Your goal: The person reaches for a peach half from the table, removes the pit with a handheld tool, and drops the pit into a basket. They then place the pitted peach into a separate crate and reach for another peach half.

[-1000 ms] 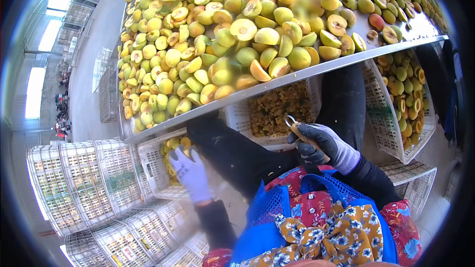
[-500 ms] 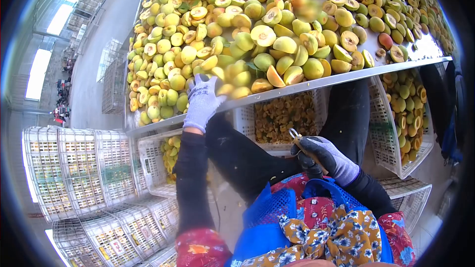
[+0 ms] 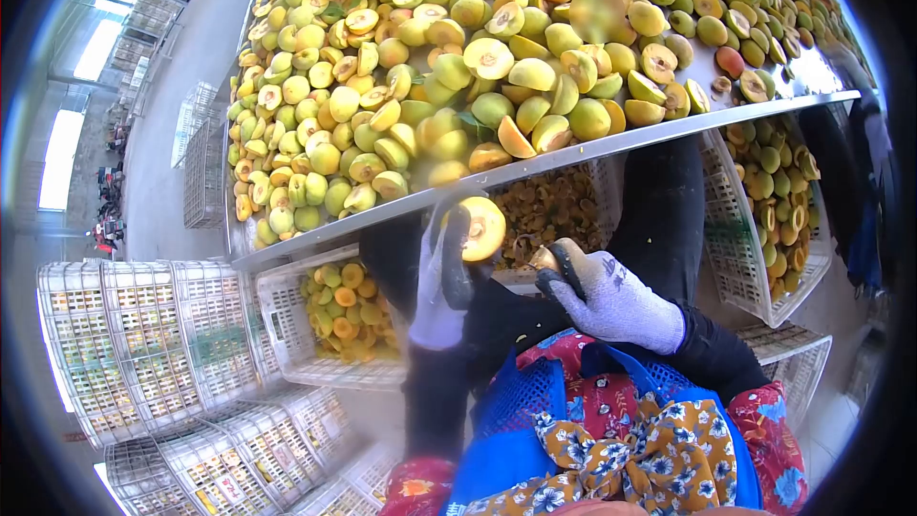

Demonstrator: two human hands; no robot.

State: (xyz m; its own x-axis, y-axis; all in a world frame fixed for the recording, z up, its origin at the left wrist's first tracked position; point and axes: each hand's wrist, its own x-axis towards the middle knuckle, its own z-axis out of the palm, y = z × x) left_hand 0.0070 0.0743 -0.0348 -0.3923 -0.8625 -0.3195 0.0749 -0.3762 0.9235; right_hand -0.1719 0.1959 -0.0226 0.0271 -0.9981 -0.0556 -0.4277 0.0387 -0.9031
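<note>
My left hand (image 3: 441,277), in a white and dark glove, holds a halved yellow fruit (image 3: 480,227) with its cut face turned toward me, just below the table edge. My right hand (image 3: 604,298), gloved in grey, grips a small pitting tool (image 3: 546,257) whose tip is right beside the fruit half. Both hands are over my lap, above a blue mesh apron (image 3: 535,401). A metal table (image 3: 611,143) above them is heaped with whole and halved yellow-green fruit (image 3: 430,67).
Under the table stand white plastic crates: one with pits and scraps (image 3: 549,205), one with fruit halves at the left (image 3: 344,311), another at the right (image 3: 774,201). Stacked empty crates (image 3: 143,344) fill the lower left. A concrete floor (image 3: 181,86) lies beyond.
My left hand came down from the pile on the table with a fruit half and now holds it in front of me. My right hand moved the tool up to it.
</note>
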